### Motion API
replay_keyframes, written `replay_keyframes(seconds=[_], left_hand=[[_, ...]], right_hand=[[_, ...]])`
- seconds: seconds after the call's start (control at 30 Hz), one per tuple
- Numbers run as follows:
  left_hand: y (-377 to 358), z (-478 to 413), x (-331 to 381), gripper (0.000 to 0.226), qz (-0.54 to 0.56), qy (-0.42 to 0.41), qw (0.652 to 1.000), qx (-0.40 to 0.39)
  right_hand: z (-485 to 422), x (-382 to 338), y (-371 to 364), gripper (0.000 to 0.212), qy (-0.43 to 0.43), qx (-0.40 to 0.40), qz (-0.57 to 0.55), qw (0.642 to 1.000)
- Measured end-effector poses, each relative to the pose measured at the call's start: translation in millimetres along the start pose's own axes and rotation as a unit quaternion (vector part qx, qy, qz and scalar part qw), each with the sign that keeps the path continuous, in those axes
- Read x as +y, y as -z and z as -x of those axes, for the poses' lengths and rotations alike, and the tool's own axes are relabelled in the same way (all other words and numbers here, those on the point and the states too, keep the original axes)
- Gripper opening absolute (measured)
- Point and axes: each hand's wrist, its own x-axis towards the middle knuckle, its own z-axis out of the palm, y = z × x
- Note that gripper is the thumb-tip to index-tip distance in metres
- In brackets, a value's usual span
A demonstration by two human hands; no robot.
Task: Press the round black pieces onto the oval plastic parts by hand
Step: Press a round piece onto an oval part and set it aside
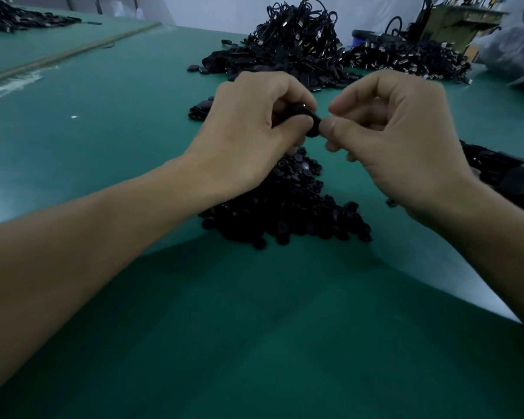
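Note:
My left hand (254, 128) is raised above the green table and grips a black oval plastic part (307, 117) between thumb and curled fingers. My right hand (397, 137) faces it, fingers curled, and its thumb tip touches the right end of that part. Whether a round piece sits between them is hidden. Below both hands lies a heap of small round black pieces (288, 207). Loose oval parts (198, 109) lie just beyond my left hand.
A tall pile of black cables and oval parts (288, 46) stands at the back centre, another pile (406, 58) to its right. More black parts (496, 170) lie at the right edge. A plastic bag (515, 52) sits far right. The green mat (254, 328) spreads near me.

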Motion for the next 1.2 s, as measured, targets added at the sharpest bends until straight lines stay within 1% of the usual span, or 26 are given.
replay_keyframes(seconds=[0.1,0.23,0.3,0.4,0.6,0.87,1.03,1.2], left_hand=[[0.4,-0.8,3.7,0.011,0.078,0.025,0.997,-0.014],[2.3,-0.7,7.4,0.015,0.157,0.068,0.985,-0.023],[2.8,-0.5,7.8,0.015,0.182,0.082,0.979,-0.025],[2.8,-0.1,7.5,0.013,0.204,0.096,0.974,-0.028],[3.8,0.1,7.7,0.011,0.216,0.109,0.97,-0.03],[2.1,1.3,9.3,0.007,0.209,0.101,0.972,-0.041],[1.4,0.7,9.1,0.005,0.182,0.09,0.978,-0.047],[5.5,-3.2,7.8,0.004,0.138,0.071,0.986,-0.057]], right_hand=[[-1.5,4.8,1.4,0.012,0.007,-0.006,0.024,1.0],[-1.7,6.1,2.6,0.012,-0.007,-0.029,-0.033,0.999],[-1.3,5.4,2.5,0.01,-0.01,-0.027,-0.055,0.998],[-1.6,5.2,2.4,0.011,-0.008,-0.024,-0.058,0.998],[-1.3,4.0,3.9,0.011,-0.008,-0.026,-0.045,0.999],[-0.7,-5.3,6.5,0.01,-0.024,-0.011,-0.041,0.999],[-1.6,-4.8,7.7,0.012,-0.026,-0.014,-0.03,0.999],[-2.8,0.9,8.7,0.012,-0.009,-0.036,-0.035,0.999]])
